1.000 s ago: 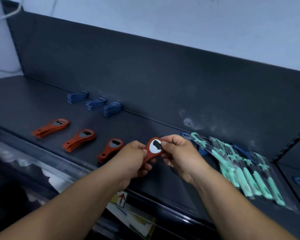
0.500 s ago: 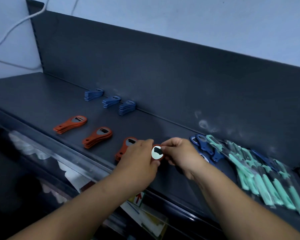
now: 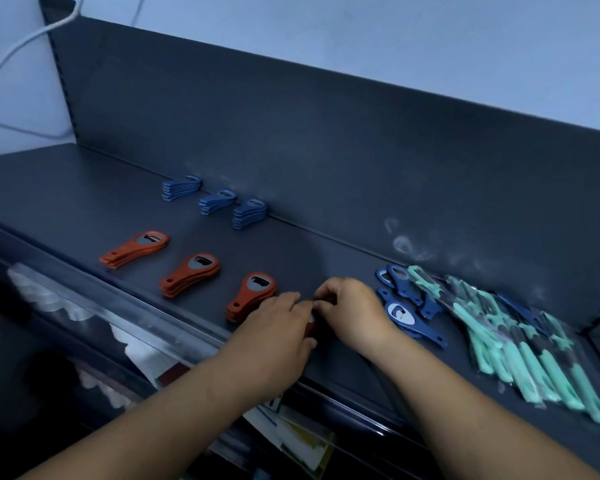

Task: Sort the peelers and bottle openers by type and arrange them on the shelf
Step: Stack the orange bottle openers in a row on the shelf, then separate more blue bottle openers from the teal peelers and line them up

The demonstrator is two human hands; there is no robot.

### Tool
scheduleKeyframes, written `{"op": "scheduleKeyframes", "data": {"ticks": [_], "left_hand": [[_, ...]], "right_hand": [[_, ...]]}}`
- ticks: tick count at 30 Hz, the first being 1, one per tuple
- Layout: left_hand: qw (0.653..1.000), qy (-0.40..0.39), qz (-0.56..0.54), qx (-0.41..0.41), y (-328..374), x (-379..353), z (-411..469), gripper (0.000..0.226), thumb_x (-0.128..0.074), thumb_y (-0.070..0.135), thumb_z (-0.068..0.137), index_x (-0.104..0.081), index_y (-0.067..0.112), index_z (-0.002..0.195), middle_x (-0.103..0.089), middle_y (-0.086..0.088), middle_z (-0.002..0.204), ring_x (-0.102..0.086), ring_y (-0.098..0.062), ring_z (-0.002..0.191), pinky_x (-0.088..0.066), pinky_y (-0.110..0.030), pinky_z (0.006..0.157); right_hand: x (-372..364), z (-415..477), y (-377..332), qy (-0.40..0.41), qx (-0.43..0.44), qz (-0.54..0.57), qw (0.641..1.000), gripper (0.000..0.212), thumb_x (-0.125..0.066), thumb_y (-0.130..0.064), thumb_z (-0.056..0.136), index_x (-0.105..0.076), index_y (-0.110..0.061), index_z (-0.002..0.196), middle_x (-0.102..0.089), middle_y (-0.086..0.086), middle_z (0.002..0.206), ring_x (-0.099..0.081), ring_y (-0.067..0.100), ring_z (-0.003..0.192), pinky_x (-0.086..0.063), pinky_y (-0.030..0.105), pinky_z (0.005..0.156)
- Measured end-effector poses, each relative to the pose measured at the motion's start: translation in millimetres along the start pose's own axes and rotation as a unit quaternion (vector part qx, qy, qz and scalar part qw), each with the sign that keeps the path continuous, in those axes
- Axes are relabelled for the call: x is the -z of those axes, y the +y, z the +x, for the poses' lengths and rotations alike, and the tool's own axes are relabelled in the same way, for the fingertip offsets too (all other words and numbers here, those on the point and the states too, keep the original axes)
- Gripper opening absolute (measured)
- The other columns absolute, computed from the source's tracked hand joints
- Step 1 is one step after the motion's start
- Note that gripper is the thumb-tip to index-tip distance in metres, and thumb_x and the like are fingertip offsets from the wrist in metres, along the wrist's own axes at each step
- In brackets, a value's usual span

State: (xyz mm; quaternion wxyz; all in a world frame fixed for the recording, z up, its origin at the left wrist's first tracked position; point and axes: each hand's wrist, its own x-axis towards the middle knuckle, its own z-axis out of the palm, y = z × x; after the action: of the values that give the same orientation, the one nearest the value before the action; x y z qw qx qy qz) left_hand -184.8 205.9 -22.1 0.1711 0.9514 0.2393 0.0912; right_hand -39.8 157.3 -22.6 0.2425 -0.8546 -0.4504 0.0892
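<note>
A: What can be seen of the opener being handled?

B: Only a dark sliver of the orange opener (image 3: 310, 326) is shown, kept low on the shelf (image 3: 66, 188) between both hands. It is gripped by the curled fingers of the left hand (image 3: 278, 327) and pinched by those of the right hand (image 3: 354, 311).

A: Where is it placed among the rest?

B: It is held just at three o'clock of the nearest stack (image 3: 252, 296), the last of three orange stacks (image 3: 191, 273) laid in a row running toward ten o'clock. Three blue stacks (image 3: 219, 200) are lined along the back panel (image 3: 326, 150) at eleven o'clock. Loose blue openers (image 3: 402, 299) are scattered just at three o'clock of the right hand. Packed green peelers (image 3: 520, 344) are spread beyond them toward four o'clock.

A: What is changed from a second ago?

B: The opener was then raised clear of the shelf, with its round metal face shown. It has been brought down to the shelf, and that face is now hidden by the hands.
</note>
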Motion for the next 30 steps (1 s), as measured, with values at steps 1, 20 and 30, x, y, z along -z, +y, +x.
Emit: {"op": "scheduleKeyframes", "data": {"ticks": [1, 20, 30], "left_hand": [[1.000, -0.003, -0.001, 0.000, 0, -1, 1, 0.059, -0.045, 0.037, 0.097, -0.022, 0.021, 0.150, -0.019, 0.000, 0.156, -0.021, -0.019, 0.141, -0.020, -0.029, 0.114], [0.993, -0.013, -0.109, -0.033, 61, -7, 33, 0.056, -0.048, 0.038, 0.095, -0.031, 0.024, 0.147, -0.033, 0.004, 0.150, -0.032, -0.013, 0.136, -0.024, -0.022, 0.109], [0.802, -0.074, -0.563, 0.186, 99, -11, 58, 0.017, -0.050, 0.025, 0.097, -0.057, 0.019, 0.083, -0.062, -0.001, 0.078, -0.060, -0.017, 0.075, -0.052, -0.032, 0.079]], "right_hand": [[1, -1, 0, 0.004, 0.001, 0.013, 1.000, 0.015, -0.062, -0.024, 0.088, -0.068, -0.018, 0.100, -0.068, 0.001, 0.102, -0.061, 0.017, 0.097, -0.044, 0.023, 0.078], [64, -54, 86, 0.042, -0.084, -0.097, 0.991, 0.026, -0.067, -0.021, 0.082, -0.058, -0.019, 0.106, -0.058, 0.003, 0.107, -0.057, 0.022, 0.101, -0.041, 0.024, 0.080], [65, -58, 67, 0.056, -0.166, 0.528, 0.831, 0.013, -0.054, 0.003, 0.091, -0.061, -0.004, 0.083, -0.064, 0.014, 0.067, -0.058, 0.019, 0.058, -0.052, 0.030, 0.060]]}}
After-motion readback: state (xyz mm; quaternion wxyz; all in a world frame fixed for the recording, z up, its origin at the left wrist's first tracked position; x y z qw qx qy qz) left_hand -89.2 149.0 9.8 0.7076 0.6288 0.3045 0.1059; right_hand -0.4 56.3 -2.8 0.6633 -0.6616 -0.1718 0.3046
